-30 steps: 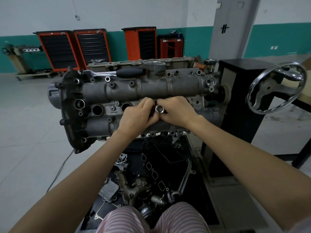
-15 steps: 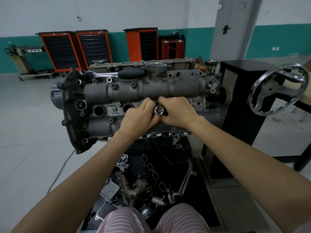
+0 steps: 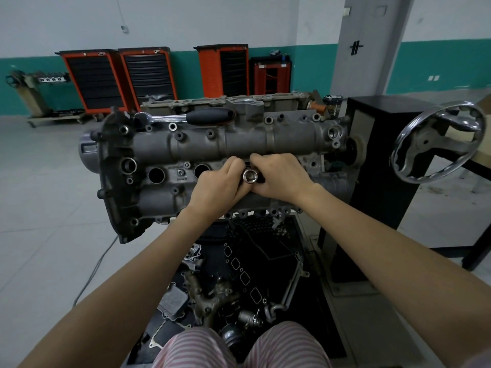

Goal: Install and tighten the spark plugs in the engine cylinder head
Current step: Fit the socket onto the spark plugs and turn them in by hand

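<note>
Grey cast metal fills the middle of the frame: the engine cylinder head sits on its stand with its long side running left to right, and both of my hands meet just right of its centre. Between them I hold a shiny steel socket, its open end facing up toward me, standing over one of the plug holes in the row. My left hand comes in from the lower left, its grip curled with the fingers pressed against the left side of the socket; my right hand comes in from the lower right, its grip curled round the right side, fingertips reaching over the top. Whether a spark plug is seated inside the socket I cannot tell, since the hands and the socket hide the hole beneath. To the left of my hands two open plug holes show as dark round openings in the same row. Along the upper edge of the head lies a ratchet wrench, chrome shaft to the left and black handle to the right, touched by neither hand. At the right of the frame a chrome handwheel stands out from a black cabinet. Below the head, at the lower centre, loose engine parts lie on a dark tray, just above my striped trousers. Orange tool carts line the far wall at the upper left.
</note>
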Demonstrator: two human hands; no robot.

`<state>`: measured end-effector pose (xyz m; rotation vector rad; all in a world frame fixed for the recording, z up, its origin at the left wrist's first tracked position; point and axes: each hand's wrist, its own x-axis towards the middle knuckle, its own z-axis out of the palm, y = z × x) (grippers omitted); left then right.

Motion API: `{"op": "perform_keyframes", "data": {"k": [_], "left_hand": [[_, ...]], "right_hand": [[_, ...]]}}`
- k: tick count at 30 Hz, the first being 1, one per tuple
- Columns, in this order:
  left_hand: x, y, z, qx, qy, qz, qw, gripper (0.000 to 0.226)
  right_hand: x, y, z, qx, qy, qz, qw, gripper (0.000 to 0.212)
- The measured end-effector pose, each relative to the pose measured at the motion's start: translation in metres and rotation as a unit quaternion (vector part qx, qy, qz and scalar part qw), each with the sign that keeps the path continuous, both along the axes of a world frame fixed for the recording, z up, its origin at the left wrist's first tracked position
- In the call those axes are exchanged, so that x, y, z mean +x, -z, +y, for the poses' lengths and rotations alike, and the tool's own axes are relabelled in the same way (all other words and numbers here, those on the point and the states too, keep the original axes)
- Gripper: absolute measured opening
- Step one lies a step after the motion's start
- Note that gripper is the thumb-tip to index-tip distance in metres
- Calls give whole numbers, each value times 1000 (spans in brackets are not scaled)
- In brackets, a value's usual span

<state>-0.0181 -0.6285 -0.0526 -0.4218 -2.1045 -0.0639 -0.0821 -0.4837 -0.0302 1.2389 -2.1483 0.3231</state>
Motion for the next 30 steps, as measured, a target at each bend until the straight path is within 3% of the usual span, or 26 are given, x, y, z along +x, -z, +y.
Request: {"op": "perform_keyframes", "data": {"k": [8, 20, 30], "left_hand": [[-2, 1, 0, 9, 10, 15, 1000, 25], [1, -1, 2, 23, 22, 2, 999, 27], [-3, 1, -1, 3, 3, 22, 1000, 28]], "right_hand": [[1, -2, 1, -4, -22, -4, 1000, 13], [1, 0, 1, -9, -15, -2, 1000, 24], [2, -1, 0, -12, -21, -5, 1000, 14]]}}
